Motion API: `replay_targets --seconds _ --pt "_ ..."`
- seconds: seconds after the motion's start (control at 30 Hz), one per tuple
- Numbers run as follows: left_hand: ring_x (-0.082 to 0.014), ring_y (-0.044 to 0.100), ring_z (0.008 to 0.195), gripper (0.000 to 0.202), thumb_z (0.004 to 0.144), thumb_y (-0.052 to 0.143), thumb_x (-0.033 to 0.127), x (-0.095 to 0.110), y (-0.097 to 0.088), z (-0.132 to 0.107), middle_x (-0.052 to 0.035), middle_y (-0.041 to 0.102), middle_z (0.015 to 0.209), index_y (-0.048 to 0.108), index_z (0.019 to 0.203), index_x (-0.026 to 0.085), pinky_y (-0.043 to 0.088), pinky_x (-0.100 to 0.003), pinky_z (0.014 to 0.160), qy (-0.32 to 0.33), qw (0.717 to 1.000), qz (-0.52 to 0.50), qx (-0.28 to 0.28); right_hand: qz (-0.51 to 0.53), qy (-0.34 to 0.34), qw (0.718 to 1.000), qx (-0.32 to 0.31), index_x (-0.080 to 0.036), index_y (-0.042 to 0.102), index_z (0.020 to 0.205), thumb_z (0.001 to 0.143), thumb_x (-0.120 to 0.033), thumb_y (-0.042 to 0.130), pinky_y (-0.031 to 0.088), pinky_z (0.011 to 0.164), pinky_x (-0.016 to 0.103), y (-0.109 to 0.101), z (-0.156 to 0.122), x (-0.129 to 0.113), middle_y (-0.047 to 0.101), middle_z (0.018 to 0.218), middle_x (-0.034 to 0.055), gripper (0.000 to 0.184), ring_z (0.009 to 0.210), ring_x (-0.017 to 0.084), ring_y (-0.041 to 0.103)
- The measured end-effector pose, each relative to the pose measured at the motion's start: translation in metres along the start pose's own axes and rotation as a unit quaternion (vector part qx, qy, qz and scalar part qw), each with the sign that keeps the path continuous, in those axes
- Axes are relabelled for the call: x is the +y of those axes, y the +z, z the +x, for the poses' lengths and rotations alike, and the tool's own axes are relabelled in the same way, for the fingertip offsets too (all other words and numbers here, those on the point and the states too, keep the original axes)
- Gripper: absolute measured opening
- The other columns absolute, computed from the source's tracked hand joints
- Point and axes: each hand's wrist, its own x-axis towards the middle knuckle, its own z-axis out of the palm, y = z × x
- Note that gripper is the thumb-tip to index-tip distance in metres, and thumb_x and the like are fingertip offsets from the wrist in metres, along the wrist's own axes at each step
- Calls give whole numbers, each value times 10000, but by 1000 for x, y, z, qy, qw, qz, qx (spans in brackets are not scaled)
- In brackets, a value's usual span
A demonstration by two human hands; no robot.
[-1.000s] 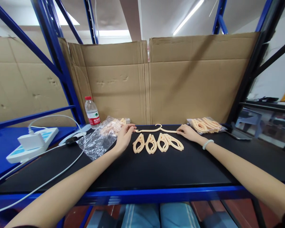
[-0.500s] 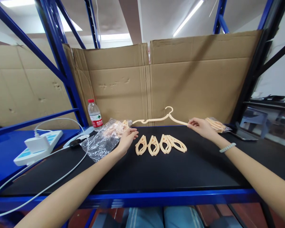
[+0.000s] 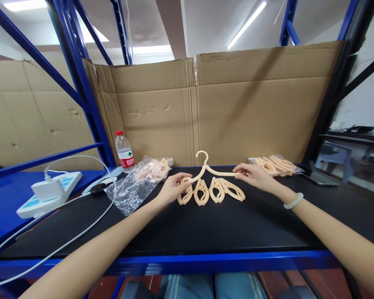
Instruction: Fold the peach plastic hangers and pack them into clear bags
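A cream plastic clothes hanger (image 3: pixel 202 168) with its hook upward is held between both hands, above the black tabletop (image 3: pixel 224 228). My left hand (image 3: pixel 172 190) is closed on the end of its left arm. Thumb and fingers of my right hand (image 3: pixel 252 176) pinch the tip of the right arm. Just below the hanger lie several folded cream hangers (image 3: pixel 201 193) in a row; the leftmost is partly hidden behind my left hand.
To the left are a crumpled clear plastic bag (image 3: pixel 137 187) with cream pieces, a red-capped water bottle (image 3: pixel 124 151) and a white power strip (image 3: pixel 50 195) with cables. A bag of folded hangers (image 3: pixel 277 165) lies behind my right hand. Cardboard (image 3: pixel 252 104) stands along the back.
The hanger has come lower and to the left, nearer the row. My left hand, before apart from it with nothing held, now grips its left arm. My right hand moved slightly left.
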Motion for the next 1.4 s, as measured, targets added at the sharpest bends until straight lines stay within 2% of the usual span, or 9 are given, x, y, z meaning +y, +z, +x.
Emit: replay_targets --seconds 0.17,0.27,0.4,0.6,0.73,0.87,1.0,1.2,1.4 --pt "-92 537 532 246 709 679 259 -1 1 1 8 622 680 659 924 141 444 -212 524 2 1000 10 28 -87 -82 993 -23 -175 663 917 882 -271 578 453 645 292 -4 1 1 640 748 46 133 692 172 545" --pt "-97 531 543 206 680 674 249 -2 2 0 13 608 667 658 858 147 434 -212 524 6 999 14 39 -213 -130 968 32 -186 669 878 898 -221 554 431 768 357 -6 1 -6 658 887 81 122 863 225 525" --pt "-97 518 517 205 674 642 247 -4 4 -1 16 597 648 652 855 151 409 -214 506 2 999 15 44 -369 -120 917 98 -222 695 864 910 -195 517 373 799 420 -6 -1 -20 653 1031 93 186 932 265 524" --pt "-120 536 563 213 665 640 257 -3 4 -1 -4 626 698 650 857 165 433 -237 543 9 998 8 57 -358 -71 925 107 -208 681 1036 906 -77 381 457 653 341 0 -4 -21 638 1180 109 353 706 179 608" --pt "-116 520 547 207 673 644 262 -3 3 0 12 600 656 650 855 164 446 -246 565 17 998 6 63 -288 -95 946 119 -189 662 1076 880 -41 390 522 800 442 5 -5 -14 492 1378 144 367 979 265 621" --pt "-112 514 543 214 676 656 276 -3 3 0 24 583 638 650 857 163 445 -245 569 25 998 2 64 -136 -107 975 138 -227 638 1125 884 -46 372 514 917 459 12 -4 -12 388 1461 103 402 1121 244 580" --pt "-116 524 564 234 678 661 285 -2 3 -1 19 597 655 653 879 165 449 -243 573 32 997 -4 70 37 -57 990 127 -235 607 1154 896 -153 463 499 962 446 16 -1 -20 537 1334 100 307 1060 222 624" --pt "-125 561 588 281 667 707 301 -2 2 -1 -1 632 671 666 904 155 471 -248 578 32 996 -27 82 270 35 961 52 -208 626 1056 828 -271 595 512 919 396 15 4 -22 678 1079 78 238 1036 212 625" --pt "-130 610 625 392 622 782 317 -1 0 1 -22 673 748 632 941 146 505 -259 620 39 990 -87 103 372 86 923 58 -181 611 1058 765 -359 680 509 604 309 3 5 -17 706 992 121 350 736 172 631"
